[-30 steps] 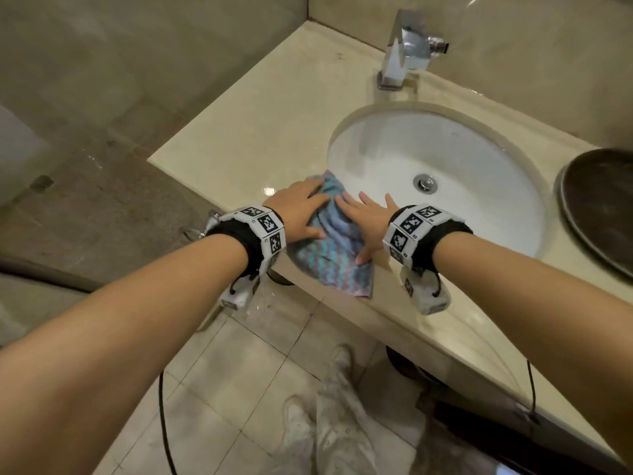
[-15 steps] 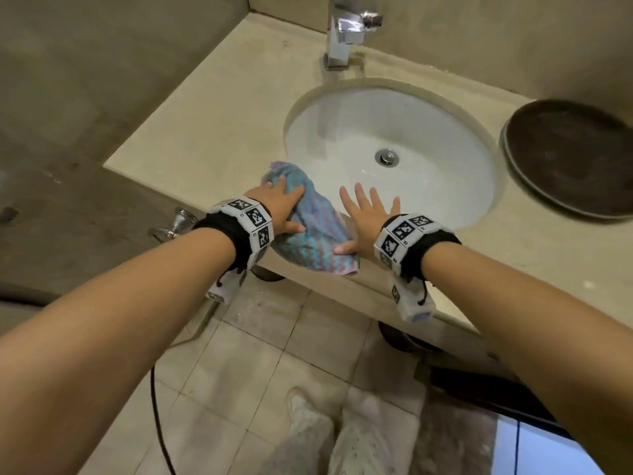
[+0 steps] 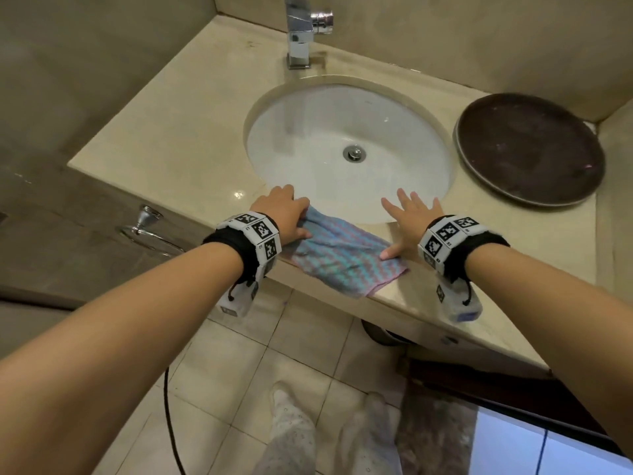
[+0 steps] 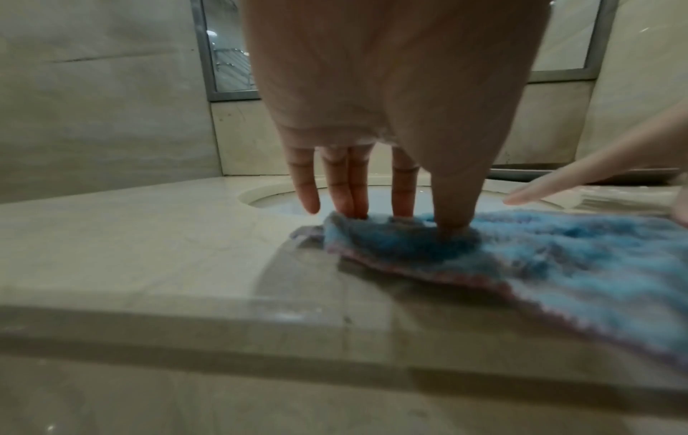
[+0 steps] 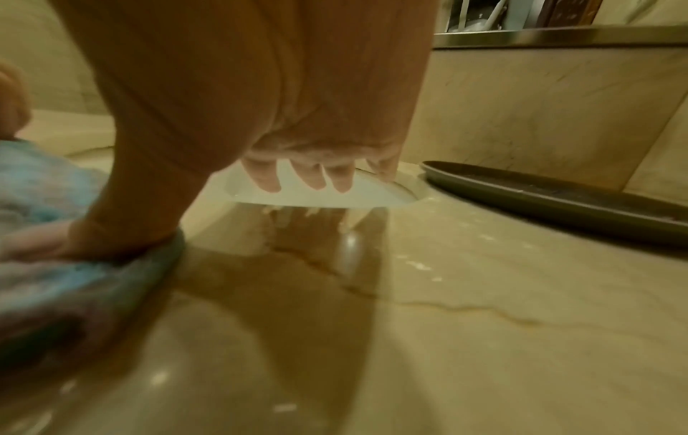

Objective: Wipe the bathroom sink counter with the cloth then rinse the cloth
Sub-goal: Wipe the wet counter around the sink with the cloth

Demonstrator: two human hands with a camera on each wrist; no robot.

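Still mid-wipe I'd say: cloth [image 3: 337,260] lies on the worktop [image 3: 178,132] front edge, left hand [image 3: 282,214] pinching it, right hand [image 3: 409,217] spread, thumb on cloth. Rinsing not started.

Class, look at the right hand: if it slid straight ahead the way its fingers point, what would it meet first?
Probably the sink basin: the right hand points over its near rim, though depth is unclear.
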